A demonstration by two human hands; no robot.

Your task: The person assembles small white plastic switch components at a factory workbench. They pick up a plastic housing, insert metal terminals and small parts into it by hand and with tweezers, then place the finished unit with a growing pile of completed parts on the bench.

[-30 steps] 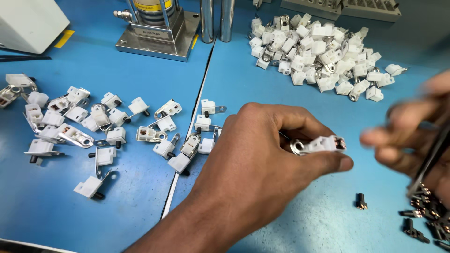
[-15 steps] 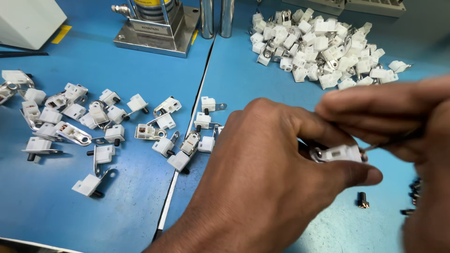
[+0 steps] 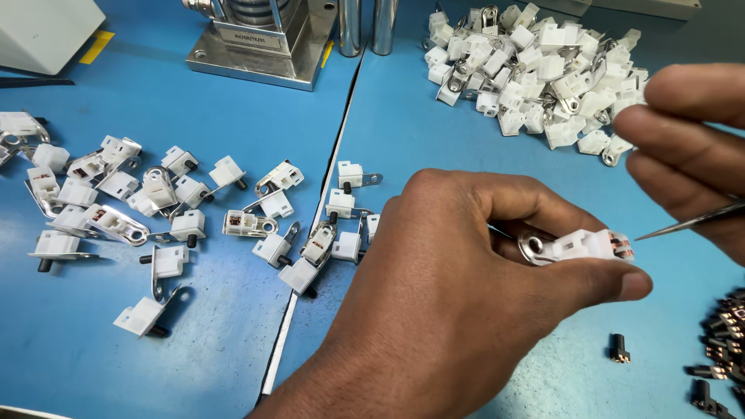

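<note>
White switch part [image 3: 591,245] pinched between left hand [image 3: 466,287] thumb and fingers, open end facing right hand [image 3: 691,147], whose closed fingers grip tweezers [image 3: 687,223] aimed at it.

Both hands [image 3: 473,295] [image 3: 691,147] pinched, fingertips close

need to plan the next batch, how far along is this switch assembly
Roughly two dozen finished-looking white pieces with black plungers lie spread at left. In hand: the left hand pinches one white part while the right hand brings tweezers to its end. Left: a big pile of white housings and black inserts.
</note>
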